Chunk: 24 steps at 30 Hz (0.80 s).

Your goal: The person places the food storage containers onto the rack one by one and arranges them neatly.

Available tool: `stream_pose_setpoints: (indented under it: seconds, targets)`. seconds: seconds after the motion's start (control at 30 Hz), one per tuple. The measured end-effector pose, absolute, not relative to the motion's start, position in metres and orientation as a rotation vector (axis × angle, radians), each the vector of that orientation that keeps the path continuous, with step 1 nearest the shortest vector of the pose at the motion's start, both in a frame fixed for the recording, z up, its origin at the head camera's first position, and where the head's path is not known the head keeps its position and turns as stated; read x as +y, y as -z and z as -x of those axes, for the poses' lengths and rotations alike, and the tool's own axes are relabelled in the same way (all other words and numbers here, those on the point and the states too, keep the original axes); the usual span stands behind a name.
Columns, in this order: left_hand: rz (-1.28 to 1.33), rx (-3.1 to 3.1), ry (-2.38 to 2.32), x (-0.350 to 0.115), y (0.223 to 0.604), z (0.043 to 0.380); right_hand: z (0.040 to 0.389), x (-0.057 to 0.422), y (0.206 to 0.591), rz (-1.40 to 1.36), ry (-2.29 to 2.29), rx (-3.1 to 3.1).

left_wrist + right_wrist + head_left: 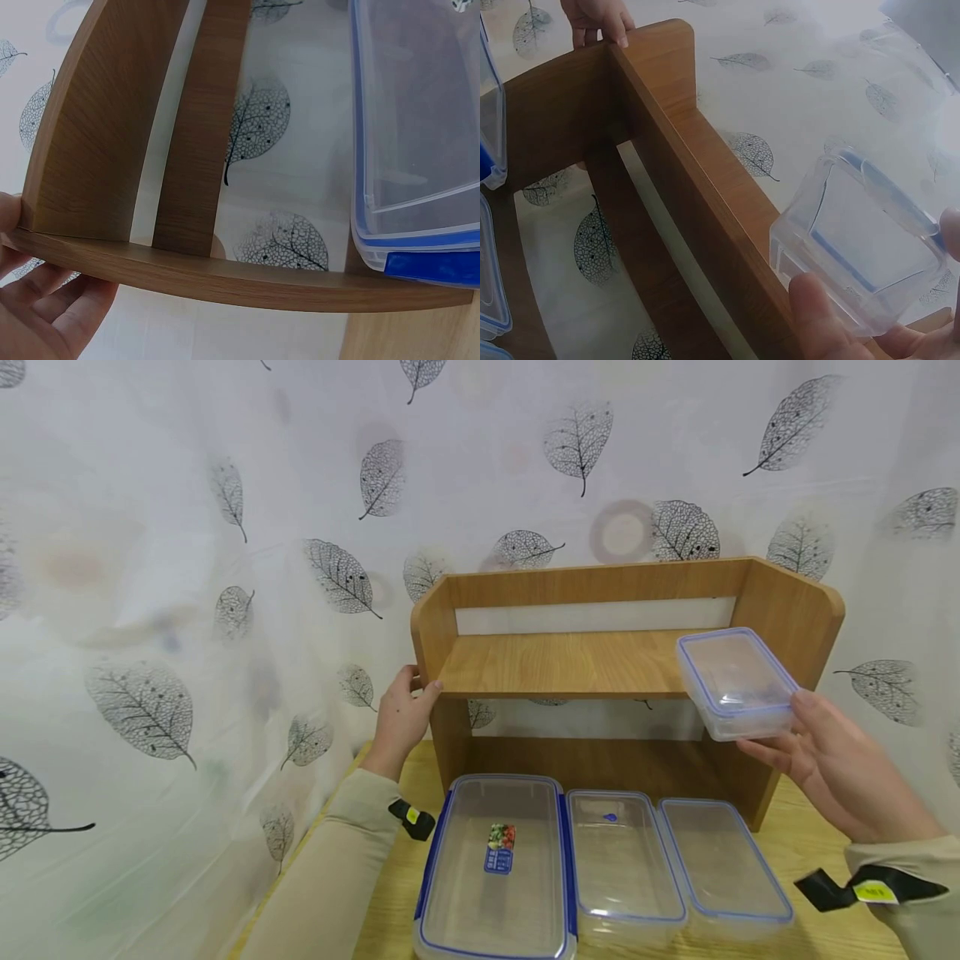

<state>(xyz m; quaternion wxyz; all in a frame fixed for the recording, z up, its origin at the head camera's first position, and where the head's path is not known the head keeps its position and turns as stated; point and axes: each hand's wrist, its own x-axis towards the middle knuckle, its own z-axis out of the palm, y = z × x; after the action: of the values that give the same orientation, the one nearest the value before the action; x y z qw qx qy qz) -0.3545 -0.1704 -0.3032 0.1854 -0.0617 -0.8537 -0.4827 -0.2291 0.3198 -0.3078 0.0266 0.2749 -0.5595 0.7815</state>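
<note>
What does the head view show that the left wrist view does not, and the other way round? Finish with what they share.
Head view only: the right hand holding the small food container, plus the middle food container and the rightmost food container.

Left wrist view only: the upper board's underside.

Both: the left hand gripping the wooden shelf unit, the large food container and the leaf-print sheet.

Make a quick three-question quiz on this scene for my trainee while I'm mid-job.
1. Multiple choice: what does the right hand hold? A) a sheet of paper; B) a small clear container; C) nothing.
2. True or false: the left hand touches the left side of the wooden shelf unit.
3. Count: how many other containers stand side by side in the head view?

Key: 1. B; 2. true; 3. three.
</note>
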Motion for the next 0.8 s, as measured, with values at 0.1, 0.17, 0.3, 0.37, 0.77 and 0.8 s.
stream_pose_setpoints:
  seconds: [0.1, 0.17, 0.3, 0.37, 0.77, 0.8]
  targets:
    - [0.168, -2.41, 1.369, -0.171, 0.303, 0.355, 0.23, 0.319, 0.306, -0.834, -2.408, -1.739]
    - [0.161, -2.414, 1.374, -0.171, 0.303, 0.355, 0.231, 0.318, 0.306, -0.846, -2.403, -1.745]
    - [0.16, -2.415, 1.368, -0.171, 0.303, 0.355, 0.233, 0.317, 0.304, -0.845, -2.402, -1.748]
    - [0.164, -2.416, 1.361, -0.171, 0.303, 0.354, 0.235, 0.317, 0.304, -0.809, -2.399, -1.763]
    - [0.161, -2.424, 1.352, -0.171, 0.302, 0.354, 0.243, 0.32, 0.3, -0.731, -2.381, -1.864]
    - [0.158, -2.425, 1.354, -0.171, 0.302, 0.354, 0.243, 0.32, 0.3, -0.729, -2.389, -1.862]
